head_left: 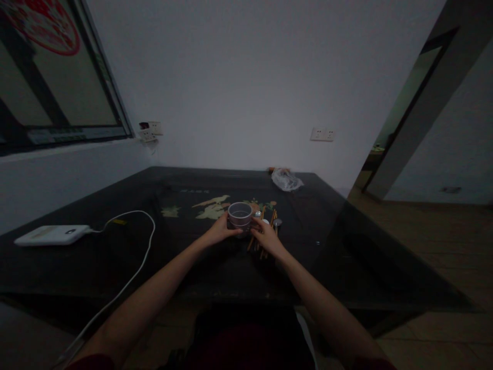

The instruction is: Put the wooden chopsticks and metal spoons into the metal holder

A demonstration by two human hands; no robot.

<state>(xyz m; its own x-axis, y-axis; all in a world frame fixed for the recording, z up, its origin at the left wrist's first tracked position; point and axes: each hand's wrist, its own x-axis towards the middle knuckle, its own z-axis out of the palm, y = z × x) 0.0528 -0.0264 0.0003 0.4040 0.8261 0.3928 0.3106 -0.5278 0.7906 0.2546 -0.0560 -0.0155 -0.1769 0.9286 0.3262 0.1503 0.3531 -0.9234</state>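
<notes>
A round metal container (240, 218), open at the top, is upright in front of me over the dark table. My left hand (220, 230) grips its left side, thumb toward the front. On the opposite side, the fingers of my right hand (266, 236) press against the container's wall. Several chopsticks (264, 253) lie in a loose bunch under and beside my right hand, together with metal spoons (277, 223). My right hand partly covers that bunch. Whether the container touches the tabletop I cannot tell.
A white power bank (52, 235) lies at the left, its white cable (151, 239) running over the front edge. Near the wall is a crumpled clear plastic bag (286, 180). The dark table (327, 267) carries a bird-and-flower picture. Wall sockets (322, 134) are behind it.
</notes>
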